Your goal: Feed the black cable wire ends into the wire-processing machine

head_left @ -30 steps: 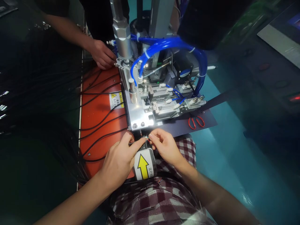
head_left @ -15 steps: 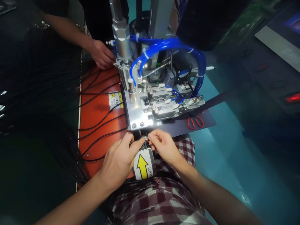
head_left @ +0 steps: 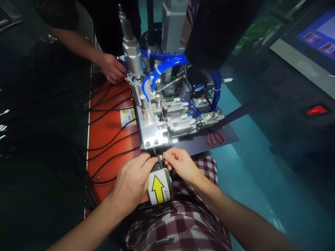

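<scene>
My left hand [head_left: 134, 177] is closed at the front edge of the metal machine [head_left: 151, 134], its thumb and forefinger by a small fitting with thin wire ends [head_left: 160, 158]. From the right, my right hand [head_left: 180, 162] pinches these fine wires between thumb and fingers. The two hands' fingertips nearly meet. Just below them is a white label with a yellow arrow [head_left: 158, 188]. What exactly the left fingers hold is too small to make out.
Black cables [head_left: 112, 139] cross the orange surface [head_left: 104, 165] on the left. Another person's hand [head_left: 113, 68] touches the machine's far left corner. Red-handled scissors [head_left: 216, 138] lie on the dark plate at right. Blue hoses [head_left: 167, 64] arch above. A screen [head_left: 319, 38] stands at upper right.
The camera view has shifted slightly, bringing more of the screen into view. My hands stay together at the same spot, with the fingertips moved a little.
</scene>
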`<move>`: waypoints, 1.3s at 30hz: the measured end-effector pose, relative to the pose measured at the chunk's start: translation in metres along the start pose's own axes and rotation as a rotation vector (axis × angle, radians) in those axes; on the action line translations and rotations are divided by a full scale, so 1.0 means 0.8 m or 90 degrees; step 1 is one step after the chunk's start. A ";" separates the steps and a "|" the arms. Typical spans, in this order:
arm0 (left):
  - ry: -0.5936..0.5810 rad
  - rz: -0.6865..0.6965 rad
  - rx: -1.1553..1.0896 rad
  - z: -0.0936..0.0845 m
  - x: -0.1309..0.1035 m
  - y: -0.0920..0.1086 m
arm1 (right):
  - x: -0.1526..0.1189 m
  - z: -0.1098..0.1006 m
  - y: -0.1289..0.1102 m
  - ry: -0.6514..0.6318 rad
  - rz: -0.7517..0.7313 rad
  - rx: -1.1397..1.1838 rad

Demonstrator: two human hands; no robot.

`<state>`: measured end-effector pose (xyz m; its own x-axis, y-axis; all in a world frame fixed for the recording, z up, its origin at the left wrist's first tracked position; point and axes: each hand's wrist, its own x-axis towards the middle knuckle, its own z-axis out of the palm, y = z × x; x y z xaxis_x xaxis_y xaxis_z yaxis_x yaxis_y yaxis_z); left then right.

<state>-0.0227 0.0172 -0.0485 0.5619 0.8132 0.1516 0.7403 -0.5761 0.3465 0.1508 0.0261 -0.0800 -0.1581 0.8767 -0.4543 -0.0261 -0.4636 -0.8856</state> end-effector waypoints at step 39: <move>0.013 -0.007 0.055 -0.004 0.004 0.005 | 0.000 0.002 0.008 0.019 -0.057 0.012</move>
<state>-0.0190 0.0173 -0.0438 0.5467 0.8203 0.1679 0.7756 -0.5717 0.2675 0.1487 0.0230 -0.0853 -0.1244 0.9180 -0.3766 -0.0571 -0.3855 -0.9209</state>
